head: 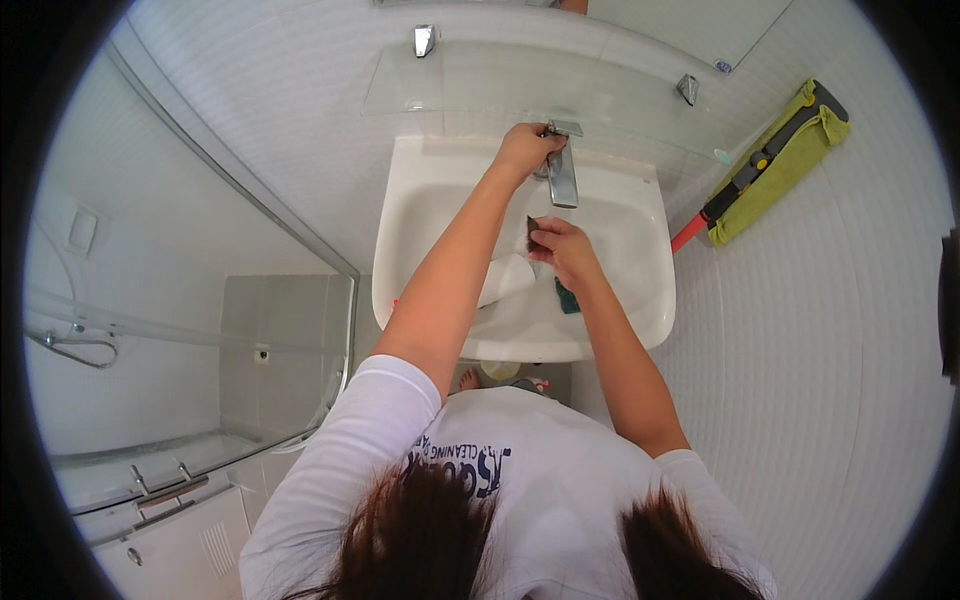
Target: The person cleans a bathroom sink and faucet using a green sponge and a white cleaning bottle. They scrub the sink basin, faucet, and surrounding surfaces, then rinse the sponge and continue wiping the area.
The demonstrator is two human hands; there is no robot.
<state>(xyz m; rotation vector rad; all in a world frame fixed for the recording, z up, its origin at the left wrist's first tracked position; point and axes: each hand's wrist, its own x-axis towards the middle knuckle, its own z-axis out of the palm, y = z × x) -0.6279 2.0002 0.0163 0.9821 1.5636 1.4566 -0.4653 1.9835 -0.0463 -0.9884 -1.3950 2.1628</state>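
My left hand (529, 147) grips the upper part of a chrome basin faucet (564, 180), just under its flat lever. Below the spout, my right hand (562, 244) pinches a small dark scrubbing piece (532, 234) between thumb and fingers; whether it is a pad or a brush I cannot tell. Both hands are over a white ceramic washbasin (420, 161). A white bottle (510, 279) lies on its side in the bowl, partly covered by my left forearm. Under my right wrist is a dark green scouring pad (567, 298), partly hidden.
A glass shelf (517, 82) on chrome brackets juts out above the faucet, below a mirror (675, 26). To the right, a flat mop (780, 161) with a green cloth leans against the tiled wall. A glass shower screen (240, 187) stands at left. A pale container (500, 369) sits on the floor.
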